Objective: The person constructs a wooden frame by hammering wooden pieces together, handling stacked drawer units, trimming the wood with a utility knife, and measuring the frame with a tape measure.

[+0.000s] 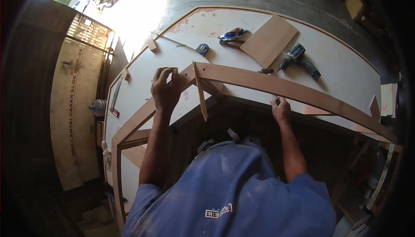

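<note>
My left hand is raised beside the bend of a wooden frame, its fingers bent and apart with nothing visible in them. A narrow, rough-ended wood strip lies across the frame's bend, just right of that hand. On the right, my right hand is closed just under the frame's long curved rail. A small dark and metallic part shows at its fingertips, too little to name. Behind the rail, above that hand, a small brown and dark object rests on the white board; whether the two connect is hidden.
On the large angular white board lie a cordless drill, a tape measure drawn out, a brown wood panel and a blue packet. Wood blocks line its left edge. A plywood sheet stands left.
</note>
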The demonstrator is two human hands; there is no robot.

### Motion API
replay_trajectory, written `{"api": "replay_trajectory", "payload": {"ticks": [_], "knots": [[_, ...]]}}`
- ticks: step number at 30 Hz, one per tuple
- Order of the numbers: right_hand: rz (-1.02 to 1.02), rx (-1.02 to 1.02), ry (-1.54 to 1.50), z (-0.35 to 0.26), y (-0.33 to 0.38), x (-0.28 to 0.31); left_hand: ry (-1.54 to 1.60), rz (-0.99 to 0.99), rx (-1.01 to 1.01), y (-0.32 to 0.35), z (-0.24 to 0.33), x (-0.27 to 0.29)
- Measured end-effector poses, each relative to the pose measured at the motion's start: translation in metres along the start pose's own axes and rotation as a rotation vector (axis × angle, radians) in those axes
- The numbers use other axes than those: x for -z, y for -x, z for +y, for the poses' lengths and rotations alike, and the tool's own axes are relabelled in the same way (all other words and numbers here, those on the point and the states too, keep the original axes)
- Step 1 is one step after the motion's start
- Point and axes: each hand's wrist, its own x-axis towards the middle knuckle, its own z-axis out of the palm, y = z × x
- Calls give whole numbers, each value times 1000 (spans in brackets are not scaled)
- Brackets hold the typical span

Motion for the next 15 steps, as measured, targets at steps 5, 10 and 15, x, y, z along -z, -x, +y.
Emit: {"api": "replay_trajectory", "payload": {"ticks": [5,10,15], "knots": [[-63,0,79,19,-14,-14,78,5,98,84,43,12],[-127,-18,158,30,-20,-20,381,-180,426,129,-30,-59],[-178,42,73,24,-22,-15,325,-443,389,91,-61,-99]]}}
